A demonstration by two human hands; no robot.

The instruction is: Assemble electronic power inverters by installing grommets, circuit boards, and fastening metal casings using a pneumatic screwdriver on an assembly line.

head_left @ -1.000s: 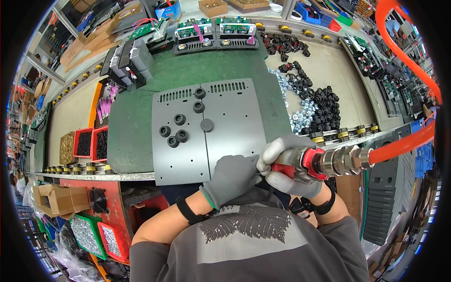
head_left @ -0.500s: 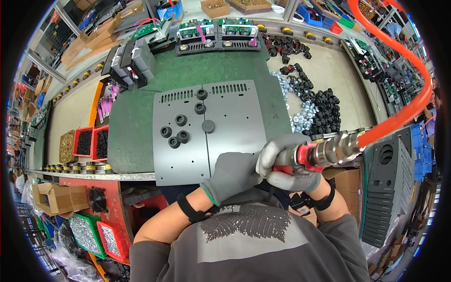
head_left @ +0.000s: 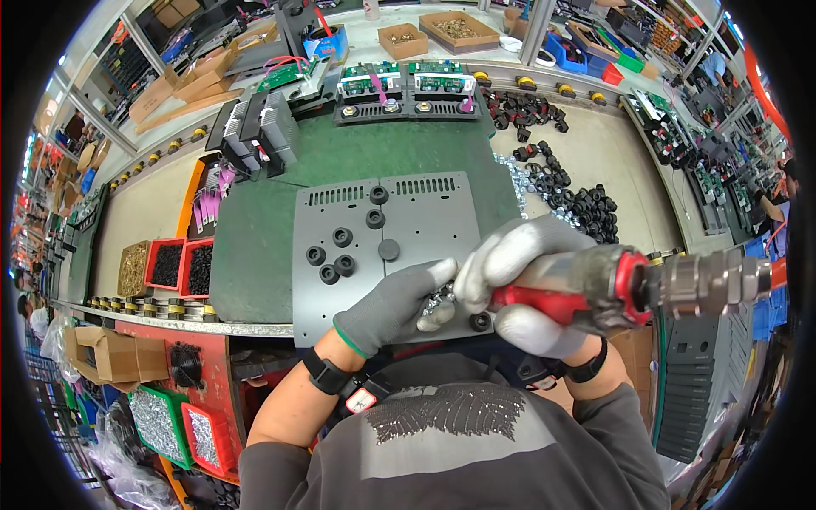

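Two grey sheet-metal panels lie side by side on the green mat, slotted ends away from me. Several black rubber feet stand loose on them, mostly on the left panel. Another rubber foot sits near the right panel's near right corner. My gloved left hand is curled around a small bunch of silver screws over the near part of the panels. Beside it, my gloved right hand grips a red and silver pneumatic screwdriver, its coupling pointing right. The driver's tip is hidden by my fingers.
Loose black feet and silver hardware lie on the right. Heat-sink units and circuit-board assemblies stand behind the mat. Red bins of small black parts are left. An orange hose curves at the right.
My hands have drawn slightly apart, exposing the screws in the left one. The driver has swung level and come closer to the camera. The near right rubber foot now shows. My view has shifted.
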